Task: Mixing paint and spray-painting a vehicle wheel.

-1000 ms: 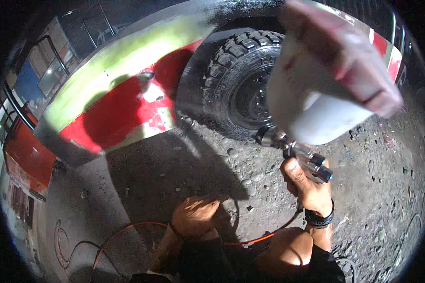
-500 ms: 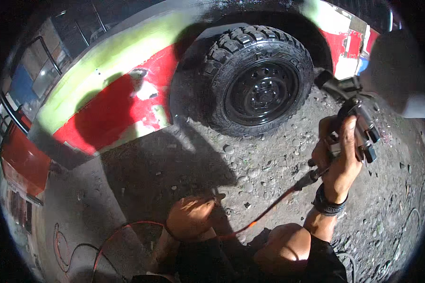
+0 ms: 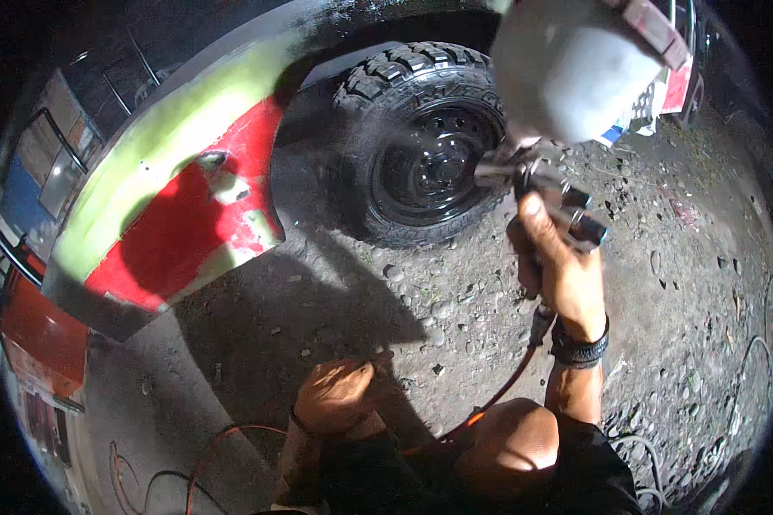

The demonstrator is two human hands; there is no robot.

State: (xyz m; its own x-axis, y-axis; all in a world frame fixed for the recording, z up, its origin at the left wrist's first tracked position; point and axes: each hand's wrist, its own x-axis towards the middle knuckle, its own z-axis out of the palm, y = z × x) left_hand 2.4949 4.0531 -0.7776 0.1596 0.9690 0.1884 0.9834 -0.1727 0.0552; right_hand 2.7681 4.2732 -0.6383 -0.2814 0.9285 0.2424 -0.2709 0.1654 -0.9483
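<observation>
My right hand point(image 3: 566, 275) grips a spray gun point(image 3: 545, 180) with a large whitish cup point(image 3: 575, 73) on top. The gun is raised in front of the black off-road wheel point(image 3: 442, 172), and its cup hides the wheel's upper right part. From the grip, an air hose point(image 3: 511, 378) with an orange-red stretch runs down towards my knee. My left hand point(image 3: 335, 395) hangs low over the ground with fingers curled; what they hold, if anything, I cannot make out. Ahead on the left is a car body panel point(image 3: 270, 129) with yellow-green, red and bare grey patches.
Stony, dusty ground point(image 3: 429, 318) lies under the wheel and around me. A loose hose point(image 3: 202, 455) coils at the lower left, near a red-orange box-like object point(image 3: 43, 335). A pale hose point(image 3: 652, 463) lies at the lower right. My bent knee point(image 3: 511, 446) is close below the gun.
My right hand has swung the spray gun leftwards, and its cup has come upright into the light before the wheel. My left hand is slightly lower and further left.
</observation>
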